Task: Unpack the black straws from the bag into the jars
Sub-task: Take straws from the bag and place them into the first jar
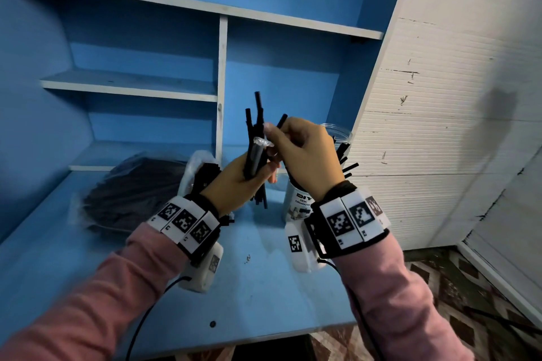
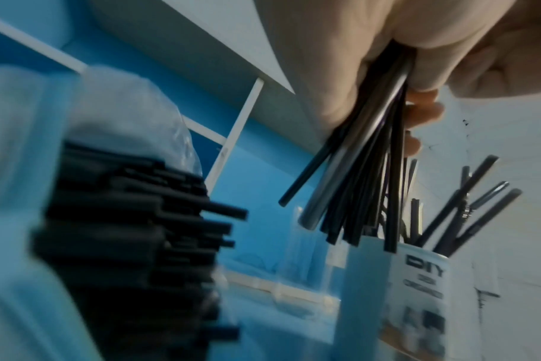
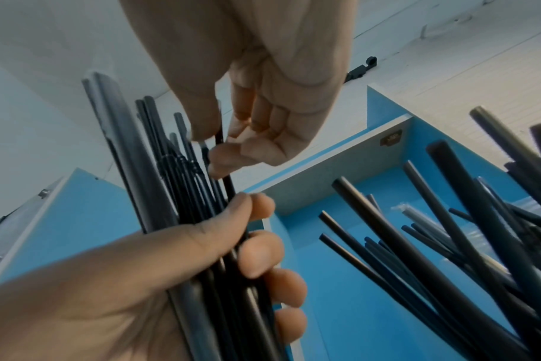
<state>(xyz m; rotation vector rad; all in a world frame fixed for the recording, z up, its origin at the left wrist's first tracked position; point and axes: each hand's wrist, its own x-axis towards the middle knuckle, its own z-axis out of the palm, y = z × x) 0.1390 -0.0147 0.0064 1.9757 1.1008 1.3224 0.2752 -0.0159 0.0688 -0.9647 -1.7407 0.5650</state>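
Pink sleeves (image 1: 88,296) cover both arms; each wrist wears a black band (image 1: 352,246) with white coded tags (image 1: 340,223), a white camera box (image 1: 205,269) and black cable (image 1: 146,319).

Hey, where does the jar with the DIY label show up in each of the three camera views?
Head: DIY jar sits right of centre on the blue desk, mostly behind the right hand.
Left wrist: lower right, label facing the camera.
Right wrist: the jar body is not visible; only the straws standing at right.
Shared landmark: the straw bundle in the left hand.
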